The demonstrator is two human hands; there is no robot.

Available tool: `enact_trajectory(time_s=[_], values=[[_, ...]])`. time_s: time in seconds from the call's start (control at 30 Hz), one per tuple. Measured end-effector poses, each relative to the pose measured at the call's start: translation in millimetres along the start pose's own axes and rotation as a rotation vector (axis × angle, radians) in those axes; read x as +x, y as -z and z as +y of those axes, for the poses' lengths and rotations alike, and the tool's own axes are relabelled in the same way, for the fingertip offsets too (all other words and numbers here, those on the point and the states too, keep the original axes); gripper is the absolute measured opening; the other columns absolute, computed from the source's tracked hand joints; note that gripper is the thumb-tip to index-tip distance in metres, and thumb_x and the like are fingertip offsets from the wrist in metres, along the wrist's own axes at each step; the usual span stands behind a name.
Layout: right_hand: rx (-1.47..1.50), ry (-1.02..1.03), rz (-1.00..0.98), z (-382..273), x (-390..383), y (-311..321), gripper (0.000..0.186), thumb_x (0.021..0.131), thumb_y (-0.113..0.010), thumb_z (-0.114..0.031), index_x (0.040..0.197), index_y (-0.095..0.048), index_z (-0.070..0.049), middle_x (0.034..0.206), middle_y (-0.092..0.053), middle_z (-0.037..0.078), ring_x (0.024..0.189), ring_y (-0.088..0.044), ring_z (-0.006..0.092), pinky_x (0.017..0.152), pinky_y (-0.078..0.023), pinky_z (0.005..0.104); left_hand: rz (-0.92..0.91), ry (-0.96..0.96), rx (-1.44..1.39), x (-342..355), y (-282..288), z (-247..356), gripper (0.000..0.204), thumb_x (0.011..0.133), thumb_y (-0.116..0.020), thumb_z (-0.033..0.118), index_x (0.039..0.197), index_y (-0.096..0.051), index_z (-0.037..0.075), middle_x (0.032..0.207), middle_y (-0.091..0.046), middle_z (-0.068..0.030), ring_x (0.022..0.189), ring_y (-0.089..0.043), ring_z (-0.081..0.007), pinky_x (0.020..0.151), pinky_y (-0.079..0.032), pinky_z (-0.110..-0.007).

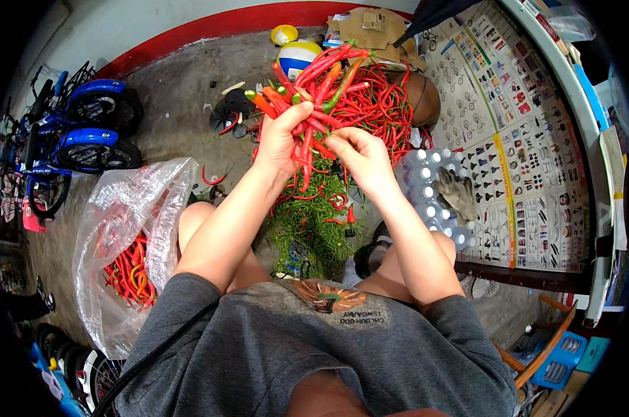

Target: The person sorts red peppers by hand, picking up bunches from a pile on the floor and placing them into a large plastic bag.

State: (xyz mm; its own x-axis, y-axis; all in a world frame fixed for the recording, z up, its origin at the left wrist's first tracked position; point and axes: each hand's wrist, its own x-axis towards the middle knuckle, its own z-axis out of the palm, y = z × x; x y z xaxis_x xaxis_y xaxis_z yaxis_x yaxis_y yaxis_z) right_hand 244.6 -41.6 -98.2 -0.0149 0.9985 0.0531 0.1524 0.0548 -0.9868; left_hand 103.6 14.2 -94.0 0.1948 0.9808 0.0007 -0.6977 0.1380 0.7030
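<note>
A bunch of long red chilies point(321, 80), a few tinged orange or green, is gripped in my left hand point(284, 139) in front of me. My right hand point(360, 156) is beside the bunch, thumb and fingers pinched together at the stem end of one chili. Behind and under both hands lies a big heap of red chilies point(384, 104). Nearer my feet spreads a pile of thin green stems point(314, 233) with a few red chilies among it. On my left, a clear plastic bag point(95, 208) stands with red chilies point(137, 274) inside.
Blue bikes point(85, 132) stand at the left. A volleyball point(297, 59), a basketball point(423, 99) and cardboard point(373, 28) are behind the heap. Capped plastic bottles point(426, 184) with a grey glove point(457, 194) sit right of my hands, near a printed poster board point(537, 153).
</note>
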Motion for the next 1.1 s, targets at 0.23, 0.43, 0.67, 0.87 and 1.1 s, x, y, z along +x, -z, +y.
enact_trajectory(time_s=[0.23, 0.43, 0.67, 0.87, 1.1], values=[[-0.251, 0.334, 0.149, 4, 4, -4, 0.014, 0.075, -0.063, -0.003, 0.088, -0.061, 0.001, 0.079, -0.059, 0.010, 0.072, -0.057, 0.0210, 0.065, -0.045, 0.0309, 0.064, 0.319, -0.205, 2, 5, 4, 0.017, 0.079, -0.061, 0.015, 0.095, -0.056, 0.011, 0.081, -0.060, -0.0012, 0.062, -0.056, -0.0145, 0.054, -0.047, -0.028], [-0.393, 0.646, 0.007, -4, 6, 3, 0.014, 0.073, -0.061, 0.000, 0.087, -0.061, -0.002, 0.079, -0.058, 0.009, 0.076, -0.054, 0.0267, 0.070, -0.043, 0.0345, 0.005, 0.521, -0.292, 4, 17, 12, 0.017, 0.078, -0.061, 0.017, 0.093, -0.056, 0.010, 0.084, -0.061, -0.0056, 0.064, -0.056, -0.0176, 0.053, -0.046, -0.028], [-0.423, 0.632, -0.056, -9, 9, 6, 0.017, 0.073, -0.063, -0.009, 0.090, -0.062, -0.005, 0.090, -0.055, 0.009, 0.087, -0.051, 0.0269, 0.077, -0.041, 0.0361, 0.154, 0.279, -0.221, 5, 17, 11, 0.015, 0.080, -0.060, 0.016, 0.093, -0.055, 0.010, 0.082, -0.061, -0.0031, 0.071, -0.057, -0.0159, 0.057, -0.045, -0.031], [-0.719, 0.625, 0.138, -14, -1, -17, 0.021, 0.068, -0.069, -0.012, 0.086, -0.061, -0.007, 0.091, -0.053, 0.007, 0.086, -0.051, 0.0261, 0.074, -0.041, 0.0388, 0.264, 0.171, -0.230, -1, 14, -13, 0.013, 0.081, -0.059, 0.015, 0.092, -0.055, 0.011, 0.082, -0.061, -0.0043, 0.071, -0.059, -0.0170, 0.060, -0.049, -0.033], [-0.611, 0.718, 0.116, -15, 10, -14, 0.012, 0.067, -0.067, -0.007, 0.078, -0.063, -0.006, 0.082, -0.057, 0.005, 0.081, -0.052, 0.0266, 0.071, -0.042, 0.0374, 0.203, 0.176, -0.268, -5, -3, 0, 0.018, 0.081, -0.058, 0.011, 0.099, -0.057, 0.008, 0.091, -0.062, -0.0055, 0.079, -0.060, -0.0158, 0.072, -0.049, -0.031]])
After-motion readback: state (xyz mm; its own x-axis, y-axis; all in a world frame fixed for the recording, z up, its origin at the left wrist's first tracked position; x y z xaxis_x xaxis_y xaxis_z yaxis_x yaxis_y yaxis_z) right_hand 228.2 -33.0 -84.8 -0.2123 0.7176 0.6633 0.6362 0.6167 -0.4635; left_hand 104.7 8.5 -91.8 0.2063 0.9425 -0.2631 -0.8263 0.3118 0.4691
